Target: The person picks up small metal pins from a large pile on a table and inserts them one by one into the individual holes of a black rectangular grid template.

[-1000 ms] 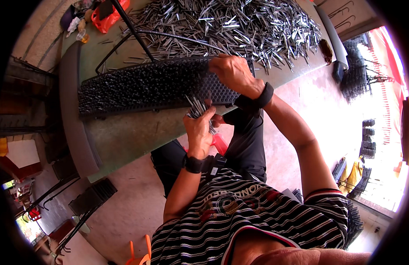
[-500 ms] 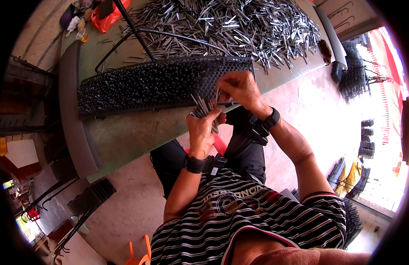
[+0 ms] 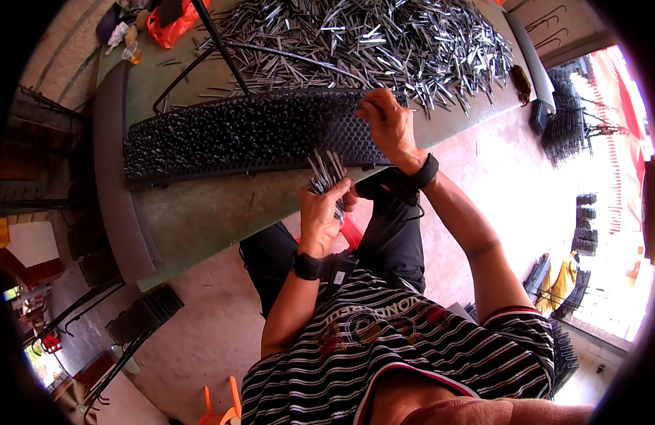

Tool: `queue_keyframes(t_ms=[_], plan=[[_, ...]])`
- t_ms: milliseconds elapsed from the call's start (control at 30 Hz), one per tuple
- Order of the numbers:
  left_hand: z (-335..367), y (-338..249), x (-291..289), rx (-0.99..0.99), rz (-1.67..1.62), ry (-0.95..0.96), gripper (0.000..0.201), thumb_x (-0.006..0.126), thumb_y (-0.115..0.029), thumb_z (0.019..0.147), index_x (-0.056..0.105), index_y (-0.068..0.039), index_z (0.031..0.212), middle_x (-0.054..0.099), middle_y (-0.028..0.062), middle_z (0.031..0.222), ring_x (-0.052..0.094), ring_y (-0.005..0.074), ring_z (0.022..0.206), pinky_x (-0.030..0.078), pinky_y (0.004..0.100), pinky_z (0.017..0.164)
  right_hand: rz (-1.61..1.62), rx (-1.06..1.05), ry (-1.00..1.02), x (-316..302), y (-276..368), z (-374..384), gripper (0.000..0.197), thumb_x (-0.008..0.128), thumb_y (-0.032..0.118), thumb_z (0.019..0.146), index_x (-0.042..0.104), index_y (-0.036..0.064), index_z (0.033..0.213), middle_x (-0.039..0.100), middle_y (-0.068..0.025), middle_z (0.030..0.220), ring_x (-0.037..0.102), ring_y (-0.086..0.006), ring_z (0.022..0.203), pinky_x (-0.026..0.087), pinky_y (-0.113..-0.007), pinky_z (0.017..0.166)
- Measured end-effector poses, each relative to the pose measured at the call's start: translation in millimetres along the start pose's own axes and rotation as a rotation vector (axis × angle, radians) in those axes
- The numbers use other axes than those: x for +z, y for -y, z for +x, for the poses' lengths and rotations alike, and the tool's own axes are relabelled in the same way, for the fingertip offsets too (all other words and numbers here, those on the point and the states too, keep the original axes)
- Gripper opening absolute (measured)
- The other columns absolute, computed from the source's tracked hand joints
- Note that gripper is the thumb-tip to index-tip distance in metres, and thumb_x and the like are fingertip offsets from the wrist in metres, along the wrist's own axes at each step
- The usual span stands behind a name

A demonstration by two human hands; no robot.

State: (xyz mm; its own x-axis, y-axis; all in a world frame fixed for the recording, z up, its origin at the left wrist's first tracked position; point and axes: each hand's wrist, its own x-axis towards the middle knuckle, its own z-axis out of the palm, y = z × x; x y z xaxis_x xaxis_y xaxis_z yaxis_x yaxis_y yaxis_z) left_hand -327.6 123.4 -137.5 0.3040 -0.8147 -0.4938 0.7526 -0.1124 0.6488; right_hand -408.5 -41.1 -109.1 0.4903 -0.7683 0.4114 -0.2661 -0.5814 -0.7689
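Note:
My left hand [image 3: 322, 218] is closed around a bundle of thin metal strips [image 3: 326, 168], which fan out above the thumb. It is just in front of the long black perforated board [image 3: 350, 139]. Thin pieces stand densely in the board's holes over its left and middle, while bare holes show toward its right end. Over the far right corner of the board is my right hand [image 3: 394, 132], fingers pinched together. Whatever sits between those fingertips is too small to make out.
Behind the board, a large heap of loose metal strips [image 3: 370, 49] covers the table [image 3: 200, 234]. A black metal frame [image 3: 218, 46] rises behind the board. A red plastic bag [image 3: 173, 27] lies at the far left. Black racks [image 3: 565, 117] stand on the floor at right.
My right hand has moved away from the bundle, up and right to the board's far right corner. My left hand still grips the strips in nearly the same place.

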Motion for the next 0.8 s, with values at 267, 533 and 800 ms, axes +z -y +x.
queue_keyframes(t_ms=[267,533,800], plan=[[-5,-7,8,-0.039,-0.036,-0.122,0.018,0.066,0.0,0.074,0.062,-0.002,0.092,0.062,0.0068,0.072,0.058,0.0161,0.05,0.046,0.0271,0.042,-0.029,-0.023,0.053,1,-3,1,0.007,0.05,0.001,0.084,0.05,0.0021,0.091,0.062,-0.0152,0.071,0.065,-0.0298,0.067,0.05,-0.034,0.055],[-6,-5,8,0.035,0.053,-0.114,0.017,0.068,-0.001,0.072,0.063,0.0,0.088,0.06,0.0062,0.064,0.056,0.0156,0.048,0.043,0.0264,0.042,-0.436,-0.2,0.236,-9,6,9,0.012,0.061,0.006,0.078,0.06,0.0017,0.089,0.061,-0.0132,0.079,0.06,-0.0295,0.063,0.047,-0.034,0.056],[-6,-11,13,0.011,0.079,-0.1,0.011,0.068,0.001,0.071,0.061,0.001,0.079,0.06,0.0075,0.062,0.056,0.0145,0.046,0.045,0.0255,0.041,-0.365,-0.298,0.235,-2,3,14,0.007,0.061,0.008,0.078,0.061,0.0022,0.082,0.058,-0.0114,0.075,0.059,-0.0307,0.062,0.046,-0.036,0.054]])
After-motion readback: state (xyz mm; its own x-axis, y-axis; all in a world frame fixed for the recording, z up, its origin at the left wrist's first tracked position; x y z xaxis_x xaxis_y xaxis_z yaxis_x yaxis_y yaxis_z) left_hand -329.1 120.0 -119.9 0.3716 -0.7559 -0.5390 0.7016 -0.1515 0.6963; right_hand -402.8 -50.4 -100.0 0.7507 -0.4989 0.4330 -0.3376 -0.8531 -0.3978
